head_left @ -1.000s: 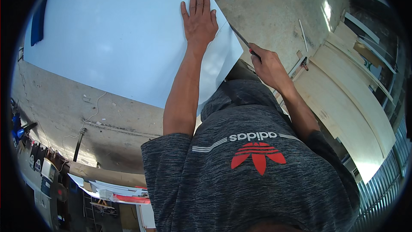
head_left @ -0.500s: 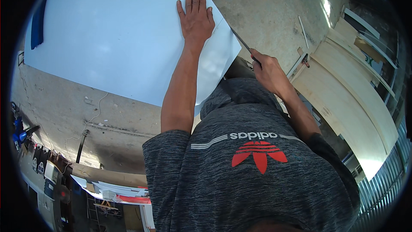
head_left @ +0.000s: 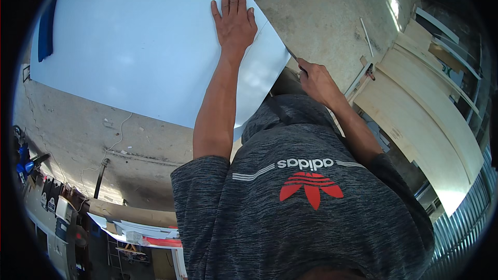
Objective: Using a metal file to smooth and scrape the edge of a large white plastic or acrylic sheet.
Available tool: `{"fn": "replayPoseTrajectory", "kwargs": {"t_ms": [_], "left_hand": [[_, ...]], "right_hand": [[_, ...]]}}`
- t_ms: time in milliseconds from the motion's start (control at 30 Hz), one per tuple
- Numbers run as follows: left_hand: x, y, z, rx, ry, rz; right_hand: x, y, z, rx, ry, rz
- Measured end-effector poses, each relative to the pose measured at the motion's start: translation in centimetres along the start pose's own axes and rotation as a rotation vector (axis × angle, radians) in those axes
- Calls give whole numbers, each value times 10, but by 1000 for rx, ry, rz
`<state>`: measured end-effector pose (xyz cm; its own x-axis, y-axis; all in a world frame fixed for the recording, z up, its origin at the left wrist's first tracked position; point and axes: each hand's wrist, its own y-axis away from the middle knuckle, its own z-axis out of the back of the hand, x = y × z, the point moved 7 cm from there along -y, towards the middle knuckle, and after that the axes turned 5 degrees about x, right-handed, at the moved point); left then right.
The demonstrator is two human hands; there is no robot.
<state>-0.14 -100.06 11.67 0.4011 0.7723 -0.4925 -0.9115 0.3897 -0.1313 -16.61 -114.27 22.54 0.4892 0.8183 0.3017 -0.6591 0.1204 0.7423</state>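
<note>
the left hand (head_left: 236,27), at 12 o'clock, lies open, palm down with fingers spread, on a large white sheet (head_left: 129,36) that fills the view from 9 to 12. the right hand (head_left: 319,83), at 2 o'clock, is closed around a slim dark tool (head_left: 291,52) reaching the sheet's edge; whether it touches, i cannot tell. farther out, a dark blue piece (head_left: 46,26) lies on the sheet at 10, and pale wooden panels (head_left: 410,116) at 3.

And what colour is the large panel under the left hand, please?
The large panel is pale bluish white, best seen in the head view.
</note>
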Motion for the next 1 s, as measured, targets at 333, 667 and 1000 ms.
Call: {"fn": "replayPoseTrajectory", "kwargs": {"t_ms": [333, 667, 1000], "left_hand": [[1, 1, -1, 15, -35, 1], [17, -1, -6, -7, -43, 2], [-90, 105, -30, 182, 230, -109]], "right_hand": [[0, 13, 6, -34, -51, -11], [-21, -4, -3, 38, -31, 68], [-179, -19, -10, -143, -736, -204]]}}
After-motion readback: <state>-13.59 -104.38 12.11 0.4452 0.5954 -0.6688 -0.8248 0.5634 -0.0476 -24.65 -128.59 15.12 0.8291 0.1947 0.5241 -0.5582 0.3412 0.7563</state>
